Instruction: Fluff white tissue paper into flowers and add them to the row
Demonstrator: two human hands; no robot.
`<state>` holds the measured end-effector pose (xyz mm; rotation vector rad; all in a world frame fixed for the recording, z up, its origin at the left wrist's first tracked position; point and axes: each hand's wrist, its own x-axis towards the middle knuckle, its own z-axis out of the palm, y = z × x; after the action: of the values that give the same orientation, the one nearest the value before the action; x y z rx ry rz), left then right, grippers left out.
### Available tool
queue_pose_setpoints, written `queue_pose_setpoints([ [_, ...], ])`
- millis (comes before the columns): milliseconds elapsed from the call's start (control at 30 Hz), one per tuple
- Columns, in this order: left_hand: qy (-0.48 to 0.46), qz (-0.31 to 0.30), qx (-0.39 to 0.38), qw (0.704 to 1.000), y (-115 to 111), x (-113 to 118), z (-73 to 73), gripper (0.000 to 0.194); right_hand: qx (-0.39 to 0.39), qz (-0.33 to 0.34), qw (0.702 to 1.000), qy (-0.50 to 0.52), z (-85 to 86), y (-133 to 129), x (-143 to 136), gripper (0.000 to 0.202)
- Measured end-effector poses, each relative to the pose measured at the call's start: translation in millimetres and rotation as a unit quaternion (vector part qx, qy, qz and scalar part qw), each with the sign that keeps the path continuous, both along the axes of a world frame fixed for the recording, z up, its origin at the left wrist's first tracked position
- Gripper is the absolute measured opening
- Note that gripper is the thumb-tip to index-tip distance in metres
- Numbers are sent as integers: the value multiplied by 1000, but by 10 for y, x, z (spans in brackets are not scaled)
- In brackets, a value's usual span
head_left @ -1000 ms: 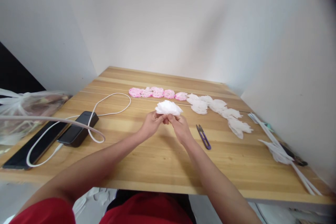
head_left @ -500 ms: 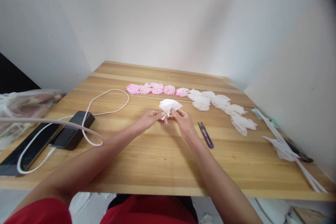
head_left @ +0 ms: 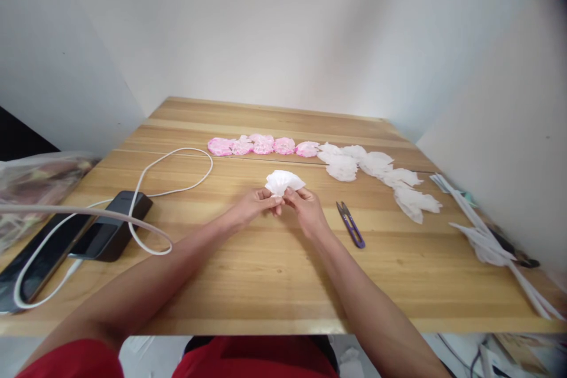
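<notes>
1. Bright red cloth garment [head_left: 252, 360], worn by the person, at the table's near edge.
2. Pale brown wood-grain table [head_left: 266, 301], bearing items 3 to 8.
3. Flat black phone-like slab [head_left: 38, 260], at left; just beside it, a black box-shaped device [head_left: 113, 227], with a slim white cable [head_left: 177, 189] looping over and beyond it.
4. Purple-handled metal thread snips [head_left: 351, 225], lying right of the hands, apart from them.
5. Left hand [head_left: 257, 205]: thumb and fingers pinching the left of item 7's gathered base.
6. Right hand [head_left: 305, 209]: thumb and fingers pinching the same base from the right.
7. White pleated, tissue-like fan-shaped piece [head_left: 283, 182], held above the table between both hands; its base lies at the fingertips, its ruffled edge spreading beyond them.
8. White ruffled tissue-like pieces [head_left: 341, 167], beyond at right, adjoining a row of pink-and-white ruffled rounds [head_left: 262, 144].
9. Plain pale wall [head_left: 266, 29], behind all.
</notes>
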<state>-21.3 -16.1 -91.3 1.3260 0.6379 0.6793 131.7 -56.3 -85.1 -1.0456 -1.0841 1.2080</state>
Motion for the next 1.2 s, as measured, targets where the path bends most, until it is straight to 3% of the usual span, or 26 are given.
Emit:
queue_pose_setpoints([
  [167, 21, -24, 6, 999, 7, -33, 4, 34, -25, -32, 997, 73, -46, 34, 50, 28],
  [767, 11, 47, 34, 998, 45, -45, -110, 32, -13, -14, 1000, -4, -92, 9, 60, 32],
  [1033, -4, 166, 41, 985, 14, -23, -74, 37, 11, 63, 997, -41, 56, -7, 82, 43],
  [1200, 12, 188, 70, 980, 9, -15, -152, 39, -5, 15, 996, -87, -14, -14, 59, 34],
])
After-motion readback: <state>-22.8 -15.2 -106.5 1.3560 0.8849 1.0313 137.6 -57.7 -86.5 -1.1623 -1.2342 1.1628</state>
